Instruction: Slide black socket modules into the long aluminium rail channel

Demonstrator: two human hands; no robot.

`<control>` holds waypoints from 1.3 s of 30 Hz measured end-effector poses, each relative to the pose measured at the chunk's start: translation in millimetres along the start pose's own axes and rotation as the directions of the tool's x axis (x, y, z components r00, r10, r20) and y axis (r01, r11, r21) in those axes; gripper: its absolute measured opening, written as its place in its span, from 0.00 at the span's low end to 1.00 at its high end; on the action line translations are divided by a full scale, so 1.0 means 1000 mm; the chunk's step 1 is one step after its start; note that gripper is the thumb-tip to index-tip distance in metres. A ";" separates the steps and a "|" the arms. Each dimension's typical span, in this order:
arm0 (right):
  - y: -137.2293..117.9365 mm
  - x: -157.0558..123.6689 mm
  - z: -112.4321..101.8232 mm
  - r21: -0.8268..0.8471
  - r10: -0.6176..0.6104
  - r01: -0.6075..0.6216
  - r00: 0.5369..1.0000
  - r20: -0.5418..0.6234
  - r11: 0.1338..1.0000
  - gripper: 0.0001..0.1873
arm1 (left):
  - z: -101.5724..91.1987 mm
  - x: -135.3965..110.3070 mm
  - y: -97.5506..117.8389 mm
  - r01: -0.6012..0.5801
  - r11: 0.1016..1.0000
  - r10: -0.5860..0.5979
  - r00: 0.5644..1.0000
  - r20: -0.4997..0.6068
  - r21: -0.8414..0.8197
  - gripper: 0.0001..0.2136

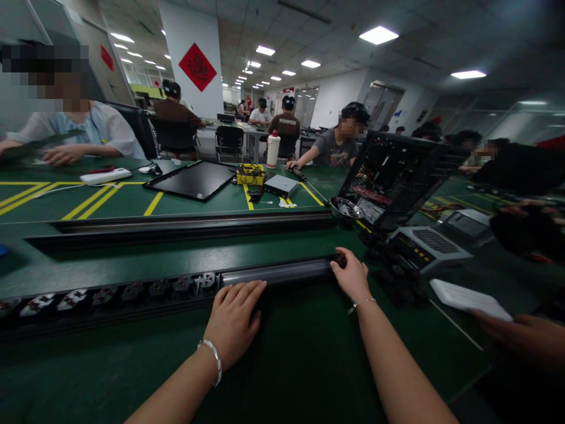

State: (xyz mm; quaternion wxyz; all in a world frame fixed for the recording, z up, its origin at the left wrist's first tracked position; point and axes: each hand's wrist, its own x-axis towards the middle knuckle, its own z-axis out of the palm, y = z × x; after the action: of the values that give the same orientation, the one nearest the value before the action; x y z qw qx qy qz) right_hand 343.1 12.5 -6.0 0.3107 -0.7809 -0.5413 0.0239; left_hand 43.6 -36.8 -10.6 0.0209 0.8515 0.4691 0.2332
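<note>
Fingers (pixel 241 288) side by side, my left hand (pixel 233 318) lies unclamped across the black strip (pixel 286 271), while my right hand (pixel 353 278) pinches its right end! The strip stretches lengthwise over the green table (pixel 265 250); an uneven push could skew it, jolting those sockets (pixel 73 299). Long black rails (pixel 194 232) block the far side, and a metal box (pixel 427 246) crowds my right.
</note>
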 end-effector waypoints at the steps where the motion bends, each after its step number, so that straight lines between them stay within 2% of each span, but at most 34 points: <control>1: 0.000 0.000 0.000 0.002 -0.002 0.002 1.000 0.001 1.000 0.20 | 0.000 0.000 0.000 0.000 1.000 0.000 1.000 0.000 0.000 0.24; 5: 0.001 -0.001 0.000 0.011 -0.010 0.010 1.000 -0.011 1.000 0.20 | -0.001 0.000 0.000 -0.002 1.000 0.002 1.000 0.002 -0.004 0.24; 14: 0.008 -0.002 0.001 0.027 -0.023 0.026 0.991 -0.133 0.999 0.24 | 0.001 0.000 -0.001 0.009 1.000 -0.009 1.000 0.015 -0.004 0.25; 32: 0.013 0.002 0.001 0.076 0.043 -0.038 0.996 -0.075 0.996 0.27 | -0.001 0.000 0.000 0.005 1.000 -0.005 1.000 0.004 -0.004 0.25; 39: 0.013 0.002 0.001 0.101 0.033 -0.025 0.996 -0.081 0.995 0.27 | 0.000 0.000 -0.001 0.004 1.000 -0.004 1.000 0.002 -0.003 0.25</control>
State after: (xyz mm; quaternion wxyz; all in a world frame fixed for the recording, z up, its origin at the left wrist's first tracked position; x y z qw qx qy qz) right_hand 353.9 12.5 -12.9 0.3712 -0.7724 -0.5148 0.0231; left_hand 43.2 -36.3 -10.7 0.0231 0.8509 0.4703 0.2331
